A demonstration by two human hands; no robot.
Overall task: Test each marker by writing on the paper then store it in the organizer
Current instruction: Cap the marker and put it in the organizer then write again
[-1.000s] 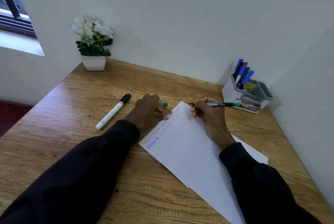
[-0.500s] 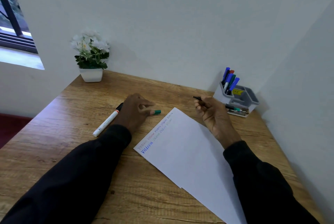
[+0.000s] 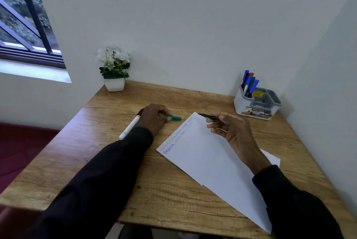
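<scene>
**A Marker in One Hand, a Cap in the Other**

We see a wooden table [image 3: 173,200] pushed into a corner. The right hand [image 3: 231,132] holds a thin dark marker [image 3: 209,116] between its thumb and first fingers. Its other fingers are loosely bent. The marker's tip points left, over the far corner of the paper [image 3: 212,165]. We cannot tell if the tip touches the sheet. The paper lies slanted on the table, with one word written many times in different colors near its left edge.

The left hand [image 3: 154,118] is just left of the paper. Its fingers are curled, and they pinch a green cap [image 3: 176,118]. A white marker [image 3: 129,127] lies on the table beside this hand, and its far end goes behind the hand.

The gray organizer [image 3: 257,103] stands in the far right corner, well apart from both hands. Blue, red and green markers [image 3: 249,83] stand up in its tall back pocket. A little pot of white flowers [image 3: 114,69] sits in the far left corner.
</scene>
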